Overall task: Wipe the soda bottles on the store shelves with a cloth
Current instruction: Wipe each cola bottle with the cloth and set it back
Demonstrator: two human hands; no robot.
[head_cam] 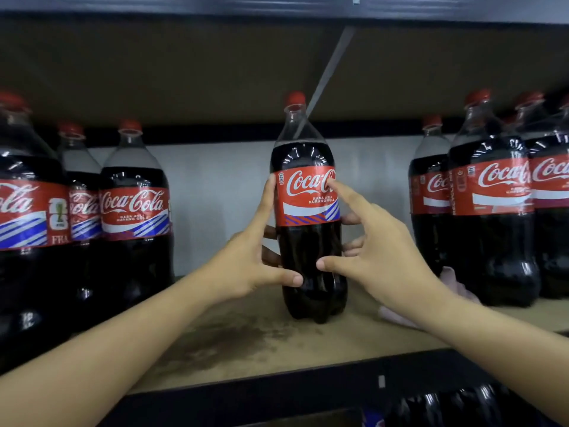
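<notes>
view: head cam only, wide-angle, 1 view, so no shared area w/ another.
position: close in front of shelf [252,343], about level w/ the bottle labels.
facing: fwd, straight into the shelf bay; underside of the upper shelf [184,72] fills the top of frame.
nearness: centre bottle [308,241] w/in arm's reach; both forearms enter from the bottom corners.
edges: bottle rows left [132,211] & right [492,211] bend w/ lens distortion; lower-shelf bottles [455,408] just show at bottom right.
</notes>
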